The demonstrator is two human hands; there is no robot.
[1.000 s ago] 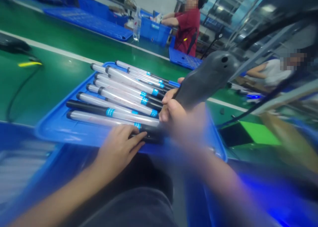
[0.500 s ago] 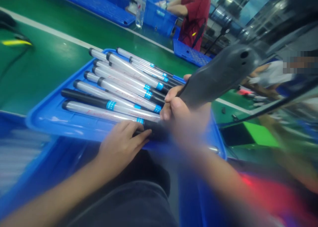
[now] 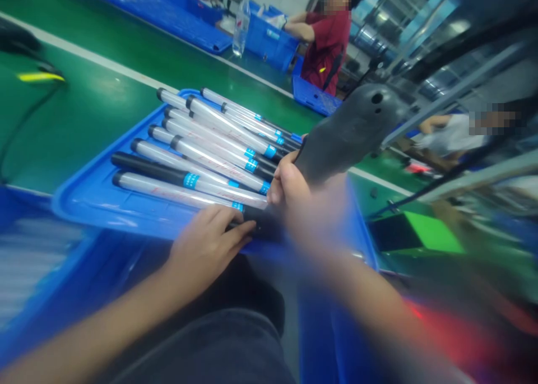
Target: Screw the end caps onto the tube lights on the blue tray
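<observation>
Swung leftward since the earlier frame, the dark grey moulded handle now tips its holed end nearer the view's middle. The blurred right hand stays clenched around its lower end, above the black end of the nearest clear tube with a cyan band. The left hand lies open across that black end, not gripping. More banded tubes sit side by side on a blue plastic tray, on a green conveyor belt. The handle partly blocks the far tray corner. Beyond stands a co-worker in a red shirt.
</observation>
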